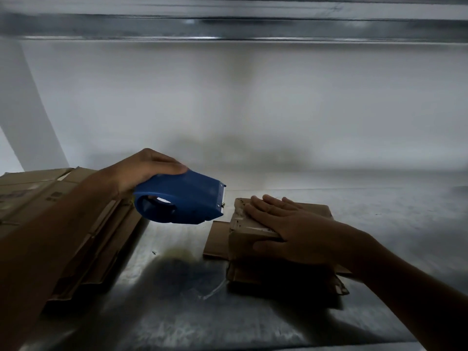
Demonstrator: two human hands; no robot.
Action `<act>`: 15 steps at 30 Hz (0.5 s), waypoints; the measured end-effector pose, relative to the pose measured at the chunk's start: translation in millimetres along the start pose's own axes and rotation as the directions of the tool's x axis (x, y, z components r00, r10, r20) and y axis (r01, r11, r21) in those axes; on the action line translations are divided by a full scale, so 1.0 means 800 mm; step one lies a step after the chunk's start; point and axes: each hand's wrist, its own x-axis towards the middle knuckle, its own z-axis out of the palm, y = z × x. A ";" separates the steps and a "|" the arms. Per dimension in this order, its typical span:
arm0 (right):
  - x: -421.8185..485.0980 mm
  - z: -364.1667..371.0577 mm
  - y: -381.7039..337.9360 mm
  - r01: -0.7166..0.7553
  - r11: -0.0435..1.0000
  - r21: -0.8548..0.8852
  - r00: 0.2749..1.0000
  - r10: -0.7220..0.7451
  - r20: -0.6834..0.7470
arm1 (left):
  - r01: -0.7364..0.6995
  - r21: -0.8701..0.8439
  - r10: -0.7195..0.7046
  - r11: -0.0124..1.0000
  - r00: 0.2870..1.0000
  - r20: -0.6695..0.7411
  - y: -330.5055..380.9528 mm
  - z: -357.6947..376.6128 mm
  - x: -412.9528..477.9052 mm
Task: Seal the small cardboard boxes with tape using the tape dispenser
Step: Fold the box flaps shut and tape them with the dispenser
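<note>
My left hand (144, 171) grips a blue tape dispenser (182, 202) from above and holds it in the air, its toothed blade end pointing right, just short of the box's far-left corner. A small brown cardboard box (240, 239) sits on the metal table, right of centre. My right hand (286, 229) lies flat on the box's top, fingers straight and pointing left, thumb down the near side. One box flap (215, 239) lies spread on the table to the left.
A stack of flattened cardboard (83, 224) lies along the left side of the steel table (190, 312). A plain wall stands behind, with a metal shelf (228, 24) overhead. A dark stain marks the table in front of the box.
</note>
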 end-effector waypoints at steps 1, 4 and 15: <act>-0.001 0.000 -0.001 -0.003 1.000 -0.008 1.000 0.003 -0.002 | 0.012 -0.001 -0.012 1.000 1.000 0.009 -0.005 -0.003 -0.002; -0.005 -0.001 -0.005 -0.038 0.999 -0.022 0.999 0.038 -0.008 | 0.024 -0.011 -0.023 1.000 0.999 0.034 -0.008 -0.002 -0.004; -0.004 -0.003 -0.010 -0.087 0.990 -0.109 0.996 0.087 -0.001 | 0.036 0.132 -0.043 0.991 0.997 0.056 0.014 0.030 0.010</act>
